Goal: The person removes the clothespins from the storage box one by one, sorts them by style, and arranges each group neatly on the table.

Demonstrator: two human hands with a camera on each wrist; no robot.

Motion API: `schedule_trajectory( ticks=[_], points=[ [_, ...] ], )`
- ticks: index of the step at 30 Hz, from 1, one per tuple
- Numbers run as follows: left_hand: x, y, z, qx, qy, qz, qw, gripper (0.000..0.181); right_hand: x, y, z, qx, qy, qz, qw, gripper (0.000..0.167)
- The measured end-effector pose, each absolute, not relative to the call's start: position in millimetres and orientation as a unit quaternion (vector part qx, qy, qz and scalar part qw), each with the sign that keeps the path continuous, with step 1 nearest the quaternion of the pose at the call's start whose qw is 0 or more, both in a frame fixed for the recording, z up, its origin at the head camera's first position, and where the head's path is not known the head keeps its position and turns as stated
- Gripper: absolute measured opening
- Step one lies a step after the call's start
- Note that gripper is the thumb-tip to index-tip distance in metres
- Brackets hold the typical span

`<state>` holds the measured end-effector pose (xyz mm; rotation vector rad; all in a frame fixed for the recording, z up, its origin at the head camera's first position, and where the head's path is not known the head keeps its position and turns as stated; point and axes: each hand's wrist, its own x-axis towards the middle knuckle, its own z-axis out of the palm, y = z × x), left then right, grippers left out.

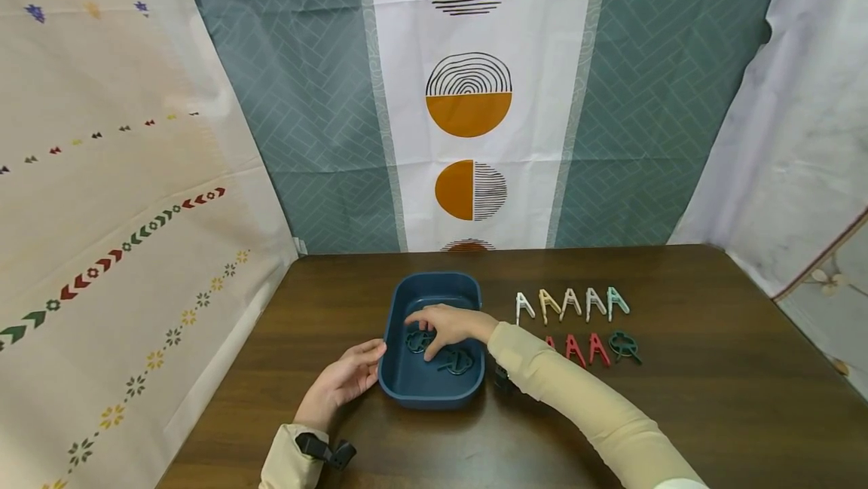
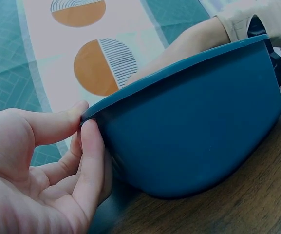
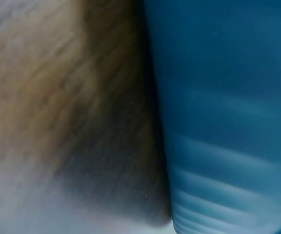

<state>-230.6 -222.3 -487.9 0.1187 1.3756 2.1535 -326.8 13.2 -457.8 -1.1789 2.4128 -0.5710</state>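
A dark blue plastic bin (image 1: 432, 396) stands on the table with two dark green clips inside, one farther back (image 1: 418, 341) and one nearer (image 1: 458, 362). My left hand (image 1: 347, 376) pinches the bin's left rim, thumb on top and index finger outside, as the left wrist view shows. Over the right rim reaches my right hand (image 1: 453, 325); its thumb and fingers are spread around the farther green clip. Whether they touch it I cannot tell. The right wrist view shows only the bin's outer wall (image 3: 223, 107) and blurred wood.
Right of the bin lies a row of A-shaped clothespins, white (image 1: 524, 307), yellow (image 1: 548, 304) and mint (image 1: 615, 301) among them. A nearer row holds red clothespins (image 1: 575, 349), partly behind the right sleeve, and another dark green clip (image 1: 625, 346). Cloth (image 1: 475, 120) hangs behind the wooden table (image 1: 678, 338).
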Motion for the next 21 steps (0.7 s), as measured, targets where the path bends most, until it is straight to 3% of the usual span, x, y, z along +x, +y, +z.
schedule_trajectory(
  ticks=[14,21],
  points=[
    [-230.6,-223.0,-488.9,0.042,0.516,0.806,0.288,0.02,-321.3,7.4,-462.7,-0.407,0.89,-0.157,0.132,0.06],
    [-230.9,-222.3,-488.3,0.026,0.526,0.802,0.282,0.018,-321.5,7.7,-463.3,-0.388,0.895,-0.169,0.143,0.074]
  ],
)
